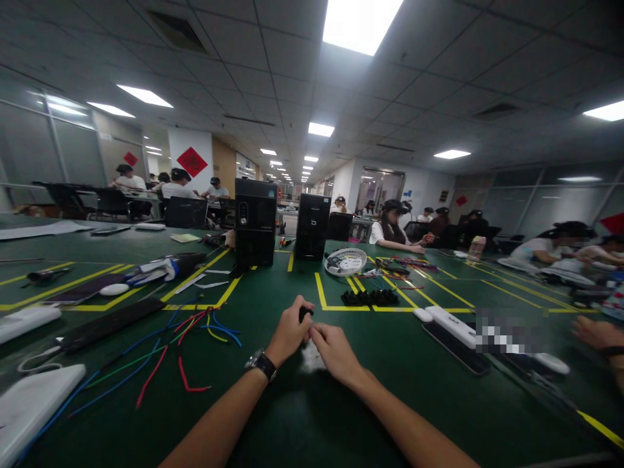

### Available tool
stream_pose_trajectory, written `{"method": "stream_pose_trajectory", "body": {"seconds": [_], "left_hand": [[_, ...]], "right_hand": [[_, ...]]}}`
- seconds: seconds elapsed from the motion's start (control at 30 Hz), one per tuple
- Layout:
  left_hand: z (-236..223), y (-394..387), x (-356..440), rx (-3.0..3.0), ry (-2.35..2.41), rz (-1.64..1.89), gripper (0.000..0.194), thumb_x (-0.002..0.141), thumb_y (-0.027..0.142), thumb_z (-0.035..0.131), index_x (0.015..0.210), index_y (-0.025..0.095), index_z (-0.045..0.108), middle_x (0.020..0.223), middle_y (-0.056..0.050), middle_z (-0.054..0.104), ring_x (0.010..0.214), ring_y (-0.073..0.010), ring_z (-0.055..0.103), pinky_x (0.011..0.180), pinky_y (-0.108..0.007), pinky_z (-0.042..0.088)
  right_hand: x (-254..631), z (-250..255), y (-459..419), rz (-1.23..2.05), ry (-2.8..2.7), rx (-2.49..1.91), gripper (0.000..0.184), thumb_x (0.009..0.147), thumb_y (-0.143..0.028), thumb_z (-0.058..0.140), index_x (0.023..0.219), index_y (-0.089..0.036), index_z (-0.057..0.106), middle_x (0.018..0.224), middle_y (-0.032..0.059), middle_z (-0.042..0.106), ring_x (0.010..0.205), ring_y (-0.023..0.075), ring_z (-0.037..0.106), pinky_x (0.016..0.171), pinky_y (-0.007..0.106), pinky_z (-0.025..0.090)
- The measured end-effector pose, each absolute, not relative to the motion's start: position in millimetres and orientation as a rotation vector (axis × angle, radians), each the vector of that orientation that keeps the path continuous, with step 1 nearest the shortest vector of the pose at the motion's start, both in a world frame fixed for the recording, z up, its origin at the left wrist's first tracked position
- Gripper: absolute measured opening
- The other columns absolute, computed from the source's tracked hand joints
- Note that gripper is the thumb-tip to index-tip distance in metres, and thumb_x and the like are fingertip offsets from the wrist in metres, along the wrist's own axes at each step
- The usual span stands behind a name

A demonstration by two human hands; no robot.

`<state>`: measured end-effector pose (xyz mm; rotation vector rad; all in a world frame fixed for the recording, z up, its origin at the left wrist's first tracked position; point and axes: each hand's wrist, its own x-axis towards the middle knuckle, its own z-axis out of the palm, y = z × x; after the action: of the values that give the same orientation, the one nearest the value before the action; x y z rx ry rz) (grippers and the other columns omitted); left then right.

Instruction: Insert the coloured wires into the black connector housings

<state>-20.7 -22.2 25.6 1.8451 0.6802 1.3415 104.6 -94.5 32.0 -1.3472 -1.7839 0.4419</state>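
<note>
My left hand [294, 327], with a watch on its wrist, is closed round a small black piece [305, 313] whose kind I cannot make out. Fingertips touching it, my right hand [332, 346] is pinched; whatever lies between its fingers is hidden. Both hands are just above the green tabletop [312, 416]. Beyond them lies a heap of small black parts [369, 298], beside a white round fan grille [345, 261]. Loose red, blue, green and yellow wires [182, 338] spread out to the left of my hands.
Two black computer towers [255, 224] stand at the back. White power banks and a dark phone [455, 348] lie at right, near another person's hand [597, 333]. A black pouch [114, 323] and a white box [39, 406] are at left. Several people sit farther off.
</note>
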Motion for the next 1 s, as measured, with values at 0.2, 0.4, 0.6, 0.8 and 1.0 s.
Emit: {"method": "stream_pose_trajectory", "body": {"seconds": [0.2,0.4,0.6,0.8,1.0], "left_hand": [[24,-22,-19,1.891,0.689,1.316,0.011,0.078,0.020,0.048,0.087,0.022,0.055,0.092,-0.004,0.066,0.064,-0.0147,0.061,0.066,-0.028,0.047],[18,-20,-18,1.835,0.695,1.299,0.010,0.079,0.022,0.050,0.088,0.022,0.055,0.091,-0.003,0.066,0.058,-0.0124,0.059,0.061,-0.026,0.047],[21,-21,-11,1.421,0.672,1.306,0.026,0.079,0.033,0.056,0.101,0.023,0.047,0.099,-0.006,0.065,0.071,-0.0156,0.064,0.065,-0.029,0.051],[22,-16,-10,1.001,0.678,1.324,0.051,0.079,0.061,0.045,0.101,0.015,0.052,0.076,-0.004,0.062,0.056,-0.0155,0.063,0.053,-0.028,0.049],[17,-13,-11,1.149,0.811,1.400,0.055,0.080,0.065,0.039,0.092,0.014,0.057,0.065,-0.001,0.059,0.049,-0.0135,0.057,0.047,-0.025,0.044]], "right_hand": [[106,32,-95,0.353,-1.796,-1.389,0.032,0.092,-0.026,0.039,0.075,-0.017,0.065,0.070,0.0011,0.064,0.065,0.0133,0.056,0.062,0.022,0.035],[98,18,-93,0.286,-1.840,-1.399,0.031,0.094,-0.026,0.036,0.078,-0.019,0.061,0.073,0.0030,0.065,0.066,0.0147,0.059,0.062,0.023,0.035],[110,22,-90,0.274,-1.840,-1.468,0.031,0.094,-0.028,0.037,0.075,-0.019,0.060,0.071,0.0028,0.064,0.066,0.0150,0.058,0.061,0.023,0.033],[110,29,-94,0.314,-1.917,-1.424,0.034,0.095,-0.029,0.034,0.076,-0.019,0.060,0.067,-0.0003,0.059,0.064,0.0132,0.055,0.061,0.021,0.033],[102,29,-99,0.299,-1.999,-1.426,0.027,0.096,-0.027,0.034,0.085,-0.019,0.058,0.074,0.0006,0.061,0.068,0.0129,0.057,0.063,0.020,0.033]]}}
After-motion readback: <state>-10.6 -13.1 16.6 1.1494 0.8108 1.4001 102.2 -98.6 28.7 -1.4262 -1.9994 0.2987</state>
